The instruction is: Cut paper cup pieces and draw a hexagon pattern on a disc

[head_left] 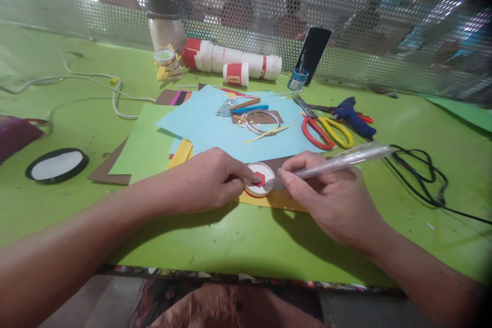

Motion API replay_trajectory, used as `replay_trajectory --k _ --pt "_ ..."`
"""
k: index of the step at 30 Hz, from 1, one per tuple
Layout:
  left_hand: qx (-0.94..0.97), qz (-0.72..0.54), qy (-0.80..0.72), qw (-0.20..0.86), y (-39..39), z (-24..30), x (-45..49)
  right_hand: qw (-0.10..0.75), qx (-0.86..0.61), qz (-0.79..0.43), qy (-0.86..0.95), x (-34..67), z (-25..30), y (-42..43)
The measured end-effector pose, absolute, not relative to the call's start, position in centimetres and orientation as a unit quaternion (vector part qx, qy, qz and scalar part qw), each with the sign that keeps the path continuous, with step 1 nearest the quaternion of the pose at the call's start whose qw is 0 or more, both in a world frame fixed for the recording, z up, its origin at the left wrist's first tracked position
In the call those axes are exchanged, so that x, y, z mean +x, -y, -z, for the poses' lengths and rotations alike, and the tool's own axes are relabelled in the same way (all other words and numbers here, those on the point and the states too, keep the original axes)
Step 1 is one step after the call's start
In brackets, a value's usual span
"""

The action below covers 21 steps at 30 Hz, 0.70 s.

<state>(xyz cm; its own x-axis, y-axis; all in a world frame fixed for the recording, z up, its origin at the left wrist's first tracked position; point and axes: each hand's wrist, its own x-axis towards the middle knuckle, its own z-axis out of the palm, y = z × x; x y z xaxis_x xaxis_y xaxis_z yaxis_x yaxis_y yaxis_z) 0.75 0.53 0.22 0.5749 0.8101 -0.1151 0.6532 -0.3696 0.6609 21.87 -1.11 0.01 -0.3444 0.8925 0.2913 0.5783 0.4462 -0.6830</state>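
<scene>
A round white piece with a raised rim and red edge (251, 169), like the bottom of a paper cup, lies near the front of the table. My left hand (209, 179) presses its index fingertip on a small red paper shape (262, 178) in the middle of that piece; its other fingers are curled, and the thumb is close to the rim. From the right, my right hand (326, 189) pinches a translucent pen (346, 159), held slanted. The pen's tip points at the red shape's edge; whether it touches is unclear. Yellow and brown paper (284, 202) lies beneath.
Light blue sheets (207, 123) carry pens (249, 109) and a ring (279, 125). Scissors (326, 130), a blue glue gun (351, 113) and black cable (418, 174) lie right. Behind stand a blue pot (298, 80), paper-cup tube (246, 61) and mesh screen (246, 5).
</scene>
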Motion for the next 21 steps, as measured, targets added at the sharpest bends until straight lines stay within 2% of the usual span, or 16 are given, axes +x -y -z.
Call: replay_trajectory --k 12,21 --pt "0.816 -0.125 -0.444 0.348 -0.46 -0.1 0.67 0.336 -0.497 -0.238 0.764 21.99 -0.08 0.82" --pt "0.808 -0.118 -0.475 0.327 -0.22 -0.13 0.79 0.396 -0.478 -0.252 0.743 22.32 -0.6 0.41"
